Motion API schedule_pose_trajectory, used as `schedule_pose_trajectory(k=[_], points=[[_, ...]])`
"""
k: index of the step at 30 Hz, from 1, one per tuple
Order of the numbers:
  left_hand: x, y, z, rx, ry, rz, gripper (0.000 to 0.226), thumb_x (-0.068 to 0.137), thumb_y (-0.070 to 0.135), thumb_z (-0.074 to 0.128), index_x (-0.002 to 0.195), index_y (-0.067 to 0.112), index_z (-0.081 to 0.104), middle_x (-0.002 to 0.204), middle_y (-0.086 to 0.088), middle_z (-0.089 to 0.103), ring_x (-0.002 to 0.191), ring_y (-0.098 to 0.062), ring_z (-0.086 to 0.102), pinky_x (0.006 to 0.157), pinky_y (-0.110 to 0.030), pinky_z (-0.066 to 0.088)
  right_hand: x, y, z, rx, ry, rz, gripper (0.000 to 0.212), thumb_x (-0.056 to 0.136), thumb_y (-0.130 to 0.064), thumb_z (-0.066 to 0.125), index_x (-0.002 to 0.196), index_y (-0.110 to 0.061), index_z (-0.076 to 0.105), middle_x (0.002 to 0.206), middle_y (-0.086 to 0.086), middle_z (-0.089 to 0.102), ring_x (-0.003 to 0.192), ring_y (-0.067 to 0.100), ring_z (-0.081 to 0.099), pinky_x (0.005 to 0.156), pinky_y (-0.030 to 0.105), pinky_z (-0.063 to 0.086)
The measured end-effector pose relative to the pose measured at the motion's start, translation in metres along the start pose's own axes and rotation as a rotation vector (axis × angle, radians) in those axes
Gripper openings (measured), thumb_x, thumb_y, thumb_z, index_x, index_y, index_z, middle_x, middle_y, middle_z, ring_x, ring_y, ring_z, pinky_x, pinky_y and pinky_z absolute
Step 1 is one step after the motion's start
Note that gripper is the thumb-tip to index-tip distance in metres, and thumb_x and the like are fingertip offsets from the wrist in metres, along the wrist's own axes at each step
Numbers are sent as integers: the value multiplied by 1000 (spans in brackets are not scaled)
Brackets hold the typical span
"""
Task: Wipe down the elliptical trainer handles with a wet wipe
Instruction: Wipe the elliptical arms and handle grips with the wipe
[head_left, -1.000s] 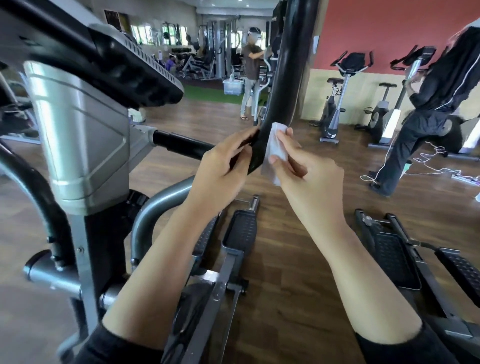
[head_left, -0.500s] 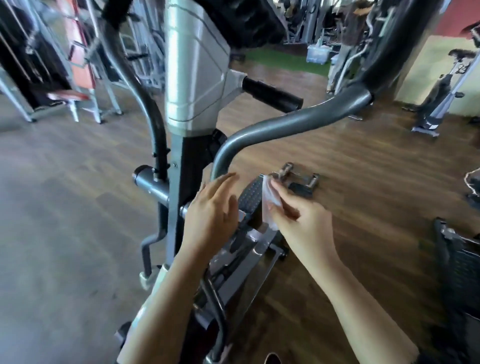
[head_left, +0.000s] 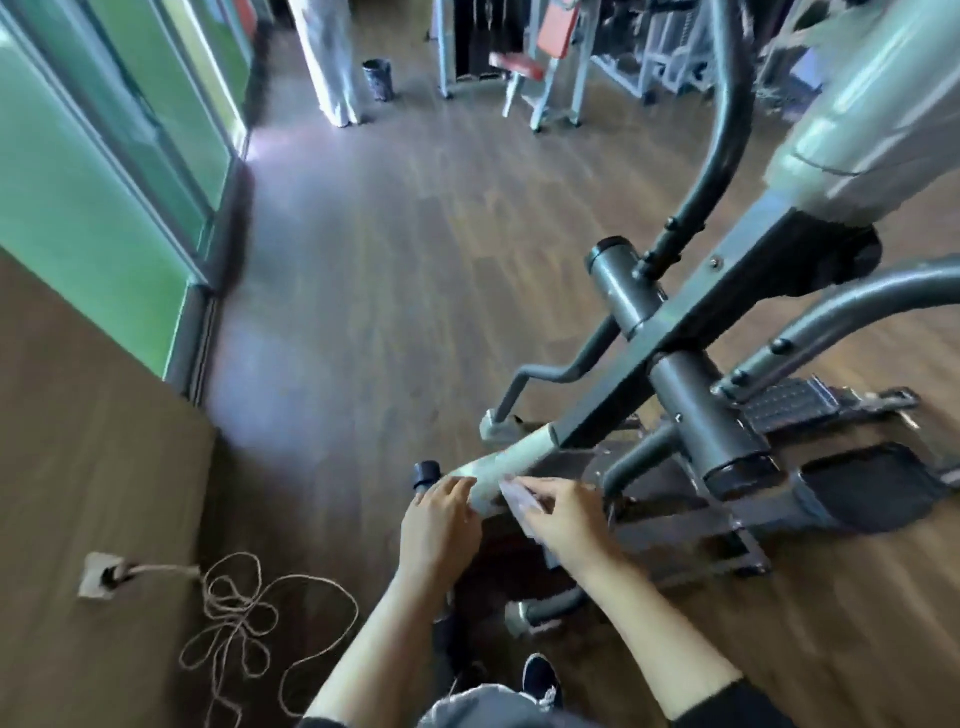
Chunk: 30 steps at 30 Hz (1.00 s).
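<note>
Wipe (head_left: 519, 503) pinched in right hand (head_left: 563, 525), just beside left hand (head_left: 439, 525), its fingers seemingly loose, holding nothing.

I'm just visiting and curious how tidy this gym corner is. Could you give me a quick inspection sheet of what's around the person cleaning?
Surface: wooden floor, dark and plank-patterned.
Job's things: wet wipe, pale and blurred; elliptical trainer.
Clutter: small bin far back.
Hands: left hand relaxed beside the trainer's pale lower frame bar; right hand pinches the wipe.
Cables: loose cord coiled on the floor, running to a wall socket.
Surroundings: green glass panels at left, weight machines behind.
</note>
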<state>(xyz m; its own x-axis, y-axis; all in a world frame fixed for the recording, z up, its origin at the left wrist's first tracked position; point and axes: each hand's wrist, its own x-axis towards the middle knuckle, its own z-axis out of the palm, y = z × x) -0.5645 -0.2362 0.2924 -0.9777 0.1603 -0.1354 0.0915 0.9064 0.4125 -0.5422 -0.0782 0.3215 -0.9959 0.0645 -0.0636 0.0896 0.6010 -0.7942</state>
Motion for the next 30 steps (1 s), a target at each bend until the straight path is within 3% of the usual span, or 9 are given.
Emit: schedule_pose_trajectory(k=[1,3,7,10,12,14,18,22,30], points=[[-5,-12,8,16,-31,-78,45,91,19,48,135,25,52,140,7,53,119,-23,56,98,-32,41,4,4,10,-12,-59,1,32,89,-32,63,73,-6,70,60,3,64,58,5,52,56,17,38],[-16,-31,20,27,-87,-194,46,93,22,43,139,27,46,144,8,48,124,-20,52,102,-31,37,12,12,28,-47,-150,-8,41,90,-37,60,66,-3,63,55,11,53,53,17,41,53,26,31],[-36,-49,29,-17,-143,-349,46,93,21,41,138,26,46,143,8,48,127,-19,50,105,-32,36,24,15,60,-107,-274,-81,32,87,-24,64,70,3,62,64,19,59,61,23,45,57,32,35],[-44,-62,27,-27,-124,-403,43,92,24,42,134,24,48,140,7,50,126,-19,49,103,-32,37,29,16,87,-167,-342,-120,42,89,-34,63,69,2,54,64,21,49,57,21,37,56,34,33],[-46,-73,25,-53,-111,-450,43,92,29,37,133,24,49,140,7,50,125,-21,51,101,-33,38,32,17,107,-184,-377,-94,44,88,-39,62,71,1,58,65,19,54,59,24,45,60,37,39],[-46,-86,20,-78,-110,-496,51,87,34,29,133,24,48,140,7,50,124,-23,52,101,-35,38,37,15,127,-201,-404,-69,33,86,-33,65,72,-4,64,65,15,60,59,19,53,62,34,42],[-45,-124,10,-91,-147,-534,47,91,21,41,138,24,43,144,7,45,127,-21,48,107,-39,35,50,-1,167,-218,-416,-29,8,80,-16,69,75,-12,74,67,5,69,68,16,64,57,15,37],[-39,-165,-4,-74,-169,-516,47,90,18,41,138,20,45,143,5,47,128,-21,47,107,-39,33,66,-24,202,-193,-377,16,12,80,-13,70,90,-14,77,90,2,75,89,17,67,69,14,36],[9,-220,-29,-67,-168,-478,50,89,19,41,139,20,44,145,5,45,130,-20,46,108,-39,33,109,-55,249,-149,-249,11,18,72,4,68,86,-4,76,89,11,73,87,24,68,72,13,36]])
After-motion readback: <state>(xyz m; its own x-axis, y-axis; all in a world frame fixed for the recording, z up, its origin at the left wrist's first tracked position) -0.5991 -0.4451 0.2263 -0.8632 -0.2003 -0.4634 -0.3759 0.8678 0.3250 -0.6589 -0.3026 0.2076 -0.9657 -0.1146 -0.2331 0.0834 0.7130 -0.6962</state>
